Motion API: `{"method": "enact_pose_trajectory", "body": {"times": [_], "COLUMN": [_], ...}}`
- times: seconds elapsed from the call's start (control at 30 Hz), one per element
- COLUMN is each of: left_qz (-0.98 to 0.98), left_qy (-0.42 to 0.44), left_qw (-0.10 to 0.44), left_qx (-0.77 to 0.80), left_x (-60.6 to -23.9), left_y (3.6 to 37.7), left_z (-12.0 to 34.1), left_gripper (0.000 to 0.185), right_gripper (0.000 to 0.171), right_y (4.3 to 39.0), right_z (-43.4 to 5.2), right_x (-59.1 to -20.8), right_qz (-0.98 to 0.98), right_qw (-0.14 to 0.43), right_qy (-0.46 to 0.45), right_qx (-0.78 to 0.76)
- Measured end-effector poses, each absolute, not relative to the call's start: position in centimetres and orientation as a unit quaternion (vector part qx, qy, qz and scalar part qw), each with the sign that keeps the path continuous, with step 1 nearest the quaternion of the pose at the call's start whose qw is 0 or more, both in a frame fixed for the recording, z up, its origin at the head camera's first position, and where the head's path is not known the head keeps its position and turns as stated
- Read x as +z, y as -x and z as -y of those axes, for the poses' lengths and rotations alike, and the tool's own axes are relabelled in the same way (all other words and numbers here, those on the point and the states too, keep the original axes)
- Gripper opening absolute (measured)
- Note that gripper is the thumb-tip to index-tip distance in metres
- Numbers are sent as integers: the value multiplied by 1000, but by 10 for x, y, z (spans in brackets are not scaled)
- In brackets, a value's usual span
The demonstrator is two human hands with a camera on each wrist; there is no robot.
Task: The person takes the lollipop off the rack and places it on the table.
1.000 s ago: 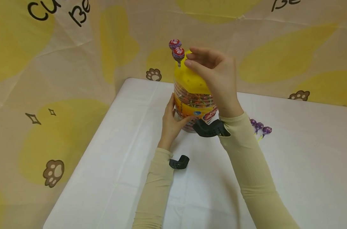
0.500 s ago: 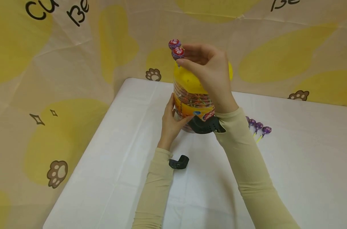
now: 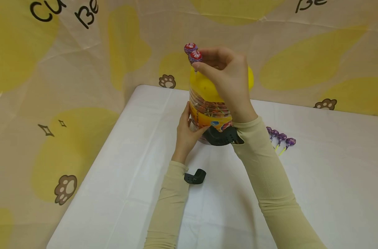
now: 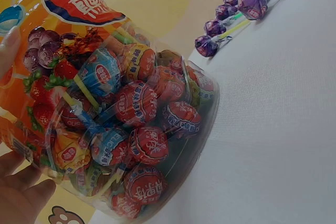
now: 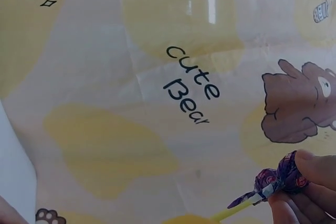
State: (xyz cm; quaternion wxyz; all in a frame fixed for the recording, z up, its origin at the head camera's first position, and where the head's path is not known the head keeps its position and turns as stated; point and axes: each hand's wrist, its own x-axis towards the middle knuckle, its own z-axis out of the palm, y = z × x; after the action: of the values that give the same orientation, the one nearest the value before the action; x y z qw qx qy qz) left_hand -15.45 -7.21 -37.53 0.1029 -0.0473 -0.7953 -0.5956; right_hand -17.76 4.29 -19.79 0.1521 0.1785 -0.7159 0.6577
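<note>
A large clear jar (image 3: 209, 109) of lollipops with a yellow top (image 3: 203, 86) stands on the table. My left hand (image 3: 186, 138) holds its left side, fingers and thumb spread around the wall. In the left wrist view, many wrapped lollipops (image 4: 139, 100) show through the plastic. Two purple-and-red lollipops stick up above the jar's top: a farther one (image 3: 190, 47) and a nearer one (image 3: 195, 56). My right hand (image 3: 229, 76) pinches the nearer one by its candy head between thumb and fingertips. The right wrist view shows this pinched lollipop (image 5: 291, 174) against the other.
Several purple lollipops (image 3: 281, 137) with yellow sticks lie in a row on the white tablecloth (image 3: 332, 180), right of the jar. A patterned cloth backdrop (image 3: 295, 62) rises behind the table and along its left side.
My right hand has moved left over the jar's top, and its thumb and fingers have come together on the nearer lollipop, which has shifted slightly. My left hand stays on the jar.
</note>
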Motion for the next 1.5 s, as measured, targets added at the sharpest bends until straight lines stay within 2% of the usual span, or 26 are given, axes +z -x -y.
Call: {"method": "enact_pose_trajectory", "body": {"times": [0.4,0.67,1.17,1.5], "left_qz": [792,788,793,788], "left_qy": [60,65,69,73], "left_qw": [94,90,87,91], "left_qx": [-600,-606,-599,-605], "left_x": [-376,-376,-375,-376], "left_y": [149,147,148,149], "left_z": [79,83,86,86], "left_gripper": [93,97,93,97], "right_gripper": [25,21,16,12], "right_y": [163,155,152,145], "right_z": [-39,-41,-56,-75], "right_x": [-198,-197,-208,-222], "right_qz": [664,618,531,479], "right_qw": [165,141,89,77], "right_qy": [-152,-157,-155,-163], "right_qx": [713,758,829,859]}}
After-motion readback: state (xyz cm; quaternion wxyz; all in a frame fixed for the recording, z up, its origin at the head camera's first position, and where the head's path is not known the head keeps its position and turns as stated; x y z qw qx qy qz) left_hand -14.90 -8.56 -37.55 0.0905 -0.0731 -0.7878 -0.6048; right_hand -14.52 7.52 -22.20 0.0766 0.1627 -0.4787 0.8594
